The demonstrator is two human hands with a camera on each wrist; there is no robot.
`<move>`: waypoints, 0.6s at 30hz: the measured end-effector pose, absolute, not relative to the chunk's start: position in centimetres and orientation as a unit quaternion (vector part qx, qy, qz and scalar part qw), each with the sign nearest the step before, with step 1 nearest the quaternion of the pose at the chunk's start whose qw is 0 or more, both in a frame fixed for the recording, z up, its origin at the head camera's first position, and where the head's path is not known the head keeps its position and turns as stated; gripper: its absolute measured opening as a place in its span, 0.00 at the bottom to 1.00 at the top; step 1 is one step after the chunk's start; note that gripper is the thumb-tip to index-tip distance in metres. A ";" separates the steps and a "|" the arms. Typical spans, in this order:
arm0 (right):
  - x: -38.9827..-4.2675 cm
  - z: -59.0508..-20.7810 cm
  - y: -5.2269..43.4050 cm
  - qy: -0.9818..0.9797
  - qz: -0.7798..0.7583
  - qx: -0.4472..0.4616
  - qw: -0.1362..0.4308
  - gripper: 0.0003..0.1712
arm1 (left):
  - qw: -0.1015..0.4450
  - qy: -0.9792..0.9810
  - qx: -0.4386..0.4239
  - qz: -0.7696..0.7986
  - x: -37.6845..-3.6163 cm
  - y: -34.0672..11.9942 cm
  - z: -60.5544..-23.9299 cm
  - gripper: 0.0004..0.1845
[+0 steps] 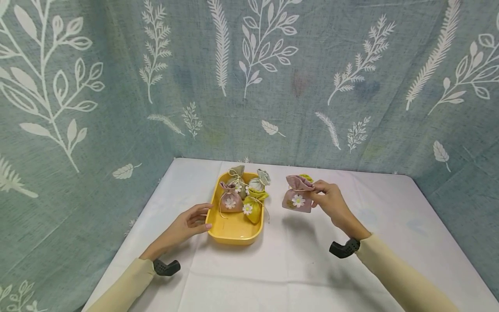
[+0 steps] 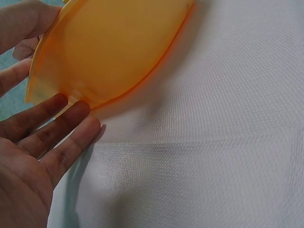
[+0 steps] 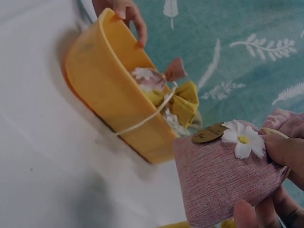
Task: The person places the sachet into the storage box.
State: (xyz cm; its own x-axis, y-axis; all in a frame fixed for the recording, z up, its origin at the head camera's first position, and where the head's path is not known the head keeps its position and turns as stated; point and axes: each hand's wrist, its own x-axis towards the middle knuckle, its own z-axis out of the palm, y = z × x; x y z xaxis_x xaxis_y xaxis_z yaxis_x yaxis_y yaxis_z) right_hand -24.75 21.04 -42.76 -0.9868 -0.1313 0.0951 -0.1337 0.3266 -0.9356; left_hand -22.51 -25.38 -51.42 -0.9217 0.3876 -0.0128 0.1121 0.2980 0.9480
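Observation:
A yellow tray (image 1: 234, 232) sits on the white table and holds several small drawstring pouches: a pink one (image 1: 231, 200), a yellow-green one (image 1: 253, 208), a grey one (image 1: 237, 175) and a pale one (image 1: 260, 180). My left hand (image 1: 192, 221) touches the tray's left rim (image 2: 52, 95) with straight fingers (image 2: 61, 137). My right hand (image 1: 327, 199) pinches the neck of a pink pouch (image 1: 298, 195) with a white daisy (image 3: 243, 137), held above the table to the right of the tray (image 3: 114, 109). A yellow-green pouch (image 1: 307, 177) lies just behind it.
A white cloth (image 1: 296, 268) covers the table. A teal curtain with white leaf prints (image 1: 249, 78) hangs close behind and to both sides. Table edges run near the left and right.

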 end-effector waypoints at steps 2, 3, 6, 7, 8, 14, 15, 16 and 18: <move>-24.7 -42.7 20.6 -0.814 0.575 0.082 -0.002 0.10 | 0.119 0.796 0.158 0.572 -22.5 -25.4 -51.4 0.37; -24.7 -42.7 20.3 -0.813 0.576 0.083 -0.003 0.09 | 0.119 0.796 0.158 0.572 -22.5 -25.4 -51.4 0.36; -24.7 -42.7 19.6 -0.812 0.577 0.090 -0.007 0.08 | 0.119 0.797 0.160 0.570 -22.5 -25.4 -51.4 0.37; -24.6 -42.7 19.4 -0.811 0.577 0.091 -0.007 0.08 | 0.119 0.797 0.159 0.570 -22.5 -25.3 -51.3 0.37; -24.6 -42.6 19.2 -0.810 0.579 0.092 -0.007 0.08 | 0.119 0.797 0.160 0.570 -22.5 -25.3 -51.3 0.37; -24.4 -42.7 17.7 -0.804 0.585 0.102 -0.016 0.08 | 0.120 0.796 0.159 0.571 -22.4 -25.1 -51.1 0.37; -24.4 -42.7 17.5 -0.803 0.586 0.105 -0.017 0.08 | 0.120 0.797 0.159 0.570 -22.4 -25.1 -51.1 0.37; -24.4 -42.8 17.3 -0.803 0.585 0.110 -0.018 0.08 | 0.120 0.797 0.157 0.570 -22.4 -25.1 -51.1 0.37; -24.5 -42.8 16.9 -0.802 0.585 0.119 -0.019 0.07 | 0.118 0.799 0.155 0.569 -22.4 -25.2 -51.2 0.37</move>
State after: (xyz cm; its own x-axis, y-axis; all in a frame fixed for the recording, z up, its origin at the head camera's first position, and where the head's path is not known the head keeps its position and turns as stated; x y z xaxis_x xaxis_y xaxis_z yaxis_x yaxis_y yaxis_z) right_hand -24.46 16.91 -42.77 -0.9711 -0.2129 0.1080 -0.1679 0.2876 -0.9429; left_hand -22.44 -25.15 -51.19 -0.9240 0.3823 -0.0127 0.1125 0.3034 0.9462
